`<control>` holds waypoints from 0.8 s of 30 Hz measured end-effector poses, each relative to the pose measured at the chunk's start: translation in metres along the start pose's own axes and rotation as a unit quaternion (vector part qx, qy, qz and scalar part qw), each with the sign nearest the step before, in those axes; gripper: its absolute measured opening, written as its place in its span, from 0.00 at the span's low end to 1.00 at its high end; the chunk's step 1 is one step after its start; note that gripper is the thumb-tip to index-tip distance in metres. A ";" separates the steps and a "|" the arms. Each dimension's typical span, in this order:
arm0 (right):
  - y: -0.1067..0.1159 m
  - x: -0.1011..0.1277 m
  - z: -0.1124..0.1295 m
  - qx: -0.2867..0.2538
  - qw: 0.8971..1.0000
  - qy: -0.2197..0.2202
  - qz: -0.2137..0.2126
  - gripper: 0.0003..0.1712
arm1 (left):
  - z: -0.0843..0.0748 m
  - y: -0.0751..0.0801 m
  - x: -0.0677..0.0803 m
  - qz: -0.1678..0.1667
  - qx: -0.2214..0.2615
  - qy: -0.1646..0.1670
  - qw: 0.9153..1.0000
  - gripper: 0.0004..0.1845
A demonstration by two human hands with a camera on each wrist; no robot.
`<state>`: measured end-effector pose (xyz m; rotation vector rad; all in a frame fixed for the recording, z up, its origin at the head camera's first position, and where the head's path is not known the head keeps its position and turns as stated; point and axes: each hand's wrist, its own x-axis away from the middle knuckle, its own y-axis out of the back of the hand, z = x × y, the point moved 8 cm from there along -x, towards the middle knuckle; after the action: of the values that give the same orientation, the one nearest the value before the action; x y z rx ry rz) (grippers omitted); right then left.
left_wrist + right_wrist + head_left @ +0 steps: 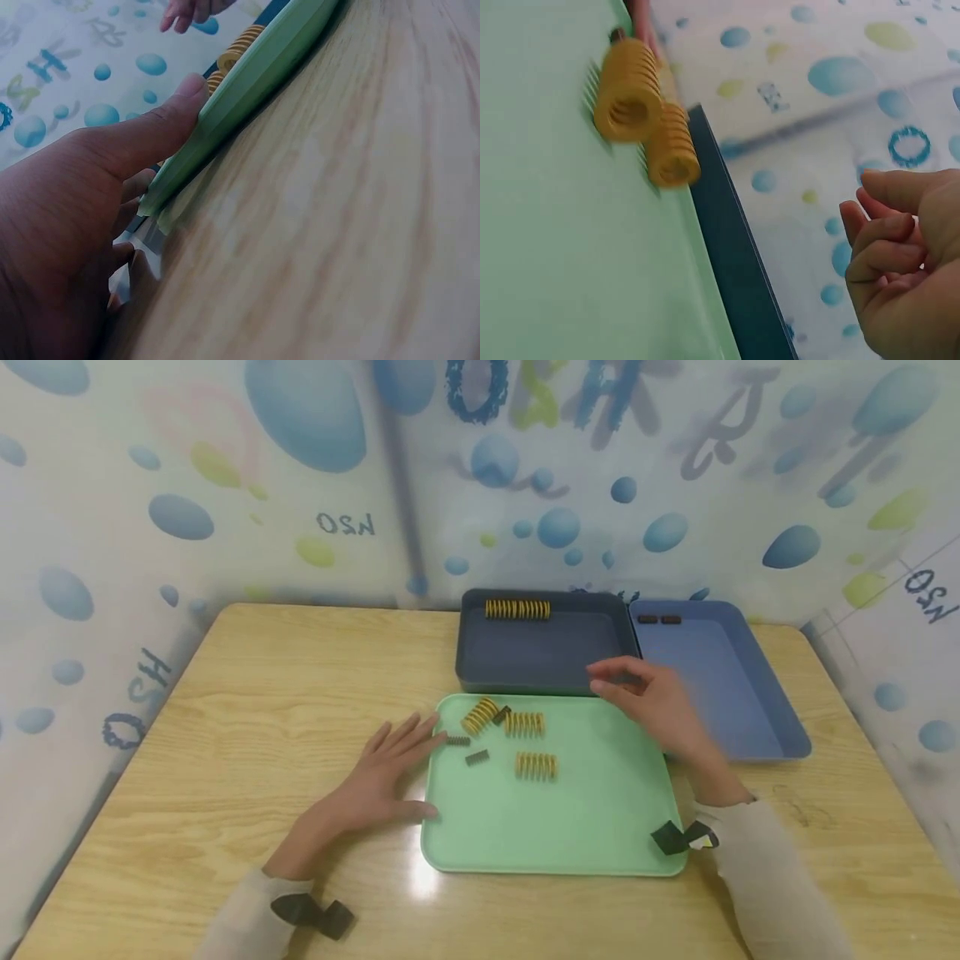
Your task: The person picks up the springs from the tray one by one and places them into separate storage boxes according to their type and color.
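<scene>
Wall covering: bore mirror-reversed "H2O" lettering, repeated in several places, large at top in blue and green

On the table, a near tray is sitting just before a far tray, while a right-hand tray is lying right of both. I'm seeing six springs lying toward the near tray's far left. Two springs are lining the far tray's far wall, left of middle; another pair is occupying the right-hand tray's far left corner.

Beige slvs, blk wrist straps
</scene>
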<state>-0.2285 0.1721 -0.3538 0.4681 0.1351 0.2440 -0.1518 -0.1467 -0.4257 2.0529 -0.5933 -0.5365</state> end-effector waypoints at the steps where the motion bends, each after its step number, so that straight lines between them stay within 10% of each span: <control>1: -0.006 0.001 0.002 0.000 1.000 0.001 0.009 0.20 | 0.000 0.000 0.000 0.000 0.000 -0.001 1.000 0.51; 24: -0.088 0.019 -0.001 -0.036 0.979 0.044 0.195 0.14 | 0.000 -0.001 0.001 -0.004 -0.003 -0.006 1.000 0.51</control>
<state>-0.1924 0.1014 -0.3964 0.4089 0.1196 0.6537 -0.1512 -0.1469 -0.4265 2.0490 -0.5911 -0.5539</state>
